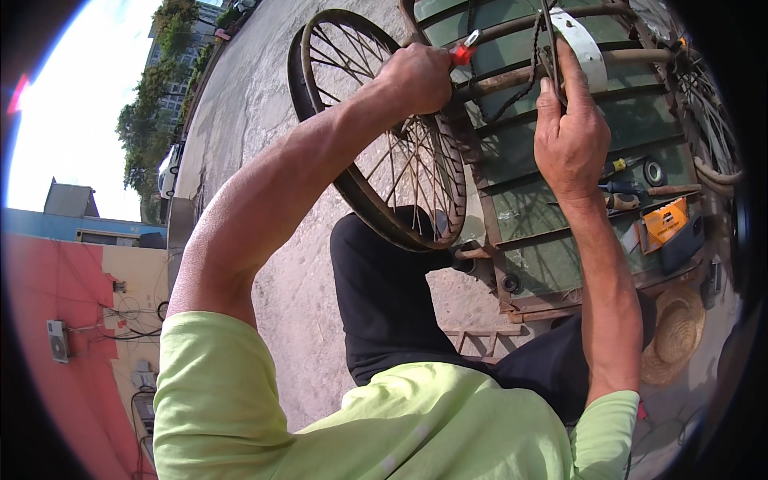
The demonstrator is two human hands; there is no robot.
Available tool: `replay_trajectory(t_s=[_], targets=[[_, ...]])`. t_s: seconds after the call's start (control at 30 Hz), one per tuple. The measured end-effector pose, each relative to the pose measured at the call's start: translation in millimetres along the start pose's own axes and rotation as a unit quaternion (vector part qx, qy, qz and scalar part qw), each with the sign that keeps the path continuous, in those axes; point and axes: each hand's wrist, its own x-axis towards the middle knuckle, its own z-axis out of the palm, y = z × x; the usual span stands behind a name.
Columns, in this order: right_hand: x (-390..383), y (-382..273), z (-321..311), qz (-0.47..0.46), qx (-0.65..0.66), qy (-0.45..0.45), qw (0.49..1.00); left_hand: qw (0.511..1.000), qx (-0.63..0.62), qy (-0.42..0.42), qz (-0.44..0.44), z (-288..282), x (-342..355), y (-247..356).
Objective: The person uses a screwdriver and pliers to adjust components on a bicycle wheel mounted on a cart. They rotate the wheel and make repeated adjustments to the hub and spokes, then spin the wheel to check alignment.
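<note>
My left hand (pixel 418 78) is closed round a red-handled tool (pixel 464 53) whose pale metal end points up and right; its exact kind is unclear. It is beside the top of a spoked bicycle wheel (pixel 366 188). My right hand (pixel 571 144) pinches a thin dark metal bar (pixel 551 36) between thumb and fingers, the index finger stretched along it. Close by that finger is a white curved plate (pixel 582 50). A dark chain (pixel 512 102) hangs in a loop between my hands, over the rusty tubes of a green slatted cart bed (pixel 512 144).
Lying on the slats at right are a tape roll (pixel 654 171), screwdrivers (pixel 620 201) and an orange box (pixel 666 222). A straw hat (pixel 674 334) rests below them. My bent knee (pixel 376 248) is beneath the wheel. Another spoked wheel (pixel 704 104) stands at the far right.
</note>
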Motion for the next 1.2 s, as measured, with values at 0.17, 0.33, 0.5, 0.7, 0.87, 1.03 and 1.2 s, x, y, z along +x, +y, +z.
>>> replay_trajectory(t_s=[0.17,0.33,0.5,0.7,0.87,1.03,1.2], targets=[[-30,-2,6,-0.017,-0.037,-0.133,0.990,0.994,-0.046,0.091,0.029,16,3,-17],[-16,-8,5,-0.003,-0.013,-0.041,0.999,1.000,-0.006,0.009,0.010,0,3,-2],[-28,-6,7,-0.031,-0.024,-0.095,0.995,0.999,-0.003,0.025,0.034,7,7,-4],[-23,3,3,-0.023,-0.069,-0.127,0.989,0.999,-0.027,0.021,0.019,9,5,-4],[-10,-1,-2,0.025,-0.029,-0.078,0.996,0.999,-0.031,0.024,0.010,11,4,-1],[0,6,-2,0.265,0.154,-0.166,0.937,0.997,-0.047,0.052,0.021,15,5,-8],[8,10,-10,0.395,0.352,-0.127,0.839,0.997,-0.047,0.063,0.007,-8,-1,-18]])
